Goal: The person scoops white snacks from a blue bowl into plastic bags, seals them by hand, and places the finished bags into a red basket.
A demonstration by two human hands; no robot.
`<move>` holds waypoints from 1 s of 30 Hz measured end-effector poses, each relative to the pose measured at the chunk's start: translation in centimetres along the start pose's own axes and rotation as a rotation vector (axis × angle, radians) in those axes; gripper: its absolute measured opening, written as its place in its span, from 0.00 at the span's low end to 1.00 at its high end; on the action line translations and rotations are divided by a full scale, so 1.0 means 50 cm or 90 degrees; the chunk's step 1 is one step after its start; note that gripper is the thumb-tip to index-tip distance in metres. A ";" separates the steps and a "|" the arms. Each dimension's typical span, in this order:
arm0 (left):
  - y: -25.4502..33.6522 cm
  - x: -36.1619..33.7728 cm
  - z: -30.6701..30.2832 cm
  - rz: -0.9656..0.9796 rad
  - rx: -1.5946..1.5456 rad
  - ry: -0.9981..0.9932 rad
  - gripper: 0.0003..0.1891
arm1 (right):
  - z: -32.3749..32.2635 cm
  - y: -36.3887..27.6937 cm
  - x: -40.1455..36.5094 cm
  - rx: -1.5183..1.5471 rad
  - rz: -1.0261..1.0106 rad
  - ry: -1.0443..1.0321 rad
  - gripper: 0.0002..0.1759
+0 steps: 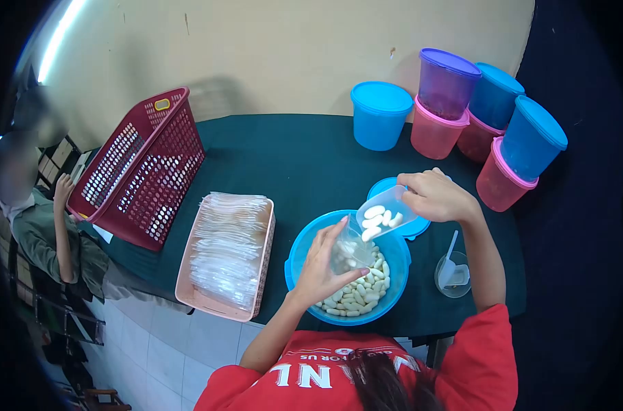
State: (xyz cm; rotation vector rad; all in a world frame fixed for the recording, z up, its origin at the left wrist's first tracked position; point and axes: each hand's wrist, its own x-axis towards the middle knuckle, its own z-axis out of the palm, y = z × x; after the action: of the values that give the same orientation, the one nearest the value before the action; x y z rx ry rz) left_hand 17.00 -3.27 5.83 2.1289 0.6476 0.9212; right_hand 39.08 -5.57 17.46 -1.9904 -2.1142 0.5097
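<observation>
My right hand [440, 196] grips a clear plastic scoop [398, 200], tilted down to the left with several white oval pieces [374, 218] in it. Just below its lip, my left hand [320, 264] is closed around a clear plastic bag [349, 252] with some white pieces showing inside. Both hands are above a blue tub [294, 257], where many more of these pieces lie. Part of the tub is hidden by my left hand and the bag. A blue lid [416, 229] lies partly under the scoop and right hand.
A pink basket [182, 291] holds stacked clear bags. Behind it stands a maroon perforated basket [143, 185]. Lidded containers [382, 116] line the back right, some stacked. A clear cup [453, 284] with a white-handled utensil stands at right. Another person [41, 226] is at far left.
</observation>
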 end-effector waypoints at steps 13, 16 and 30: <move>0.001 -0.017 0.022 -0.063 0.023 0.000 0.45 | 0.010 -0.051 -0.040 -0.184 0.019 0.099 0.13; -0.009 -0.021 0.017 -0.099 -0.100 0.034 0.42 | 0.012 -0.023 -0.042 -0.121 0.052 0.103 0.13; 0.009 0.008 -0.030 -0.042 -0.774 0.035 0.37 | 0.209 -0.049 -0.065 0.263 -0.203 0.174 0.35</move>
State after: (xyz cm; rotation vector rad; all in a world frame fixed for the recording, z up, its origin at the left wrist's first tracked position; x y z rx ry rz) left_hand 16.16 -2.66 7.09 0.9865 0.0801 0.9684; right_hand 33.22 -10.11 9.04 -1.3820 -1.9164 0.5290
